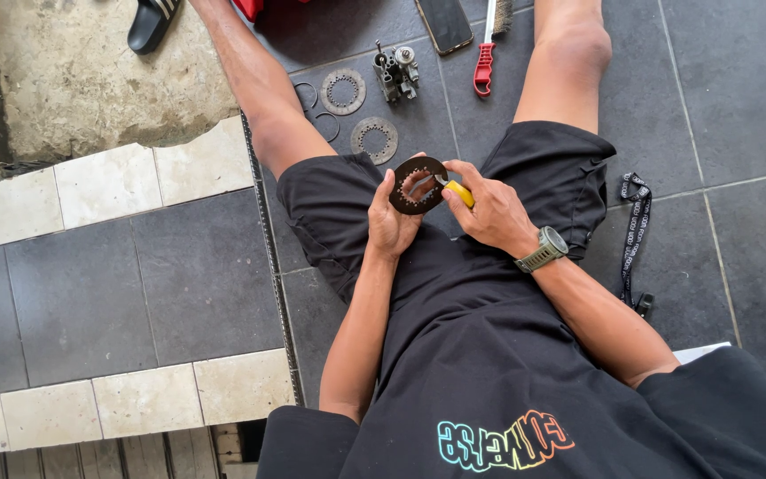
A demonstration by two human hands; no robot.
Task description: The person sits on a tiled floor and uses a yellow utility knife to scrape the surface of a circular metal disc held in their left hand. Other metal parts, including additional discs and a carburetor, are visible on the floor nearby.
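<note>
While the person sits on the floor with legs spread, the left hand [390, 222] grips a dark, flat ring-shaped disc [416, 184] by its lower rim, holding it upright above the lap. The disc is toothed along its inner edge and has a matte, brownish, worn face. The right hand [489, 211], with an olive-green wristwatch [544, 249] at the wrist, is closed around a small tool with a yellow handle [460, 192]; the tool's metal tip lies within the disc's central opening.

On the floor between the knees lie two more flat discs [344, 91], grey-brown and perforated near the inner edge, beside two thin wire rings [307, 94]. Just to the right of them stands a small cast-metal mechanical part [396, 73], silver and irregular in outline. Farther right lie a wire brush with a red handle [486, 55] and a dark phone [444, 23], face up.

The surface is dark grey square floor tile [684, 80] with pale grout, bordered at left by bands of cream tile [108, 182] and a rough patch of bare concrete [82, 80]. A black sandal [150, 23] rests on the concrete, and a black printed lanyard [636, 235] lies beside the right thigh.
</note>
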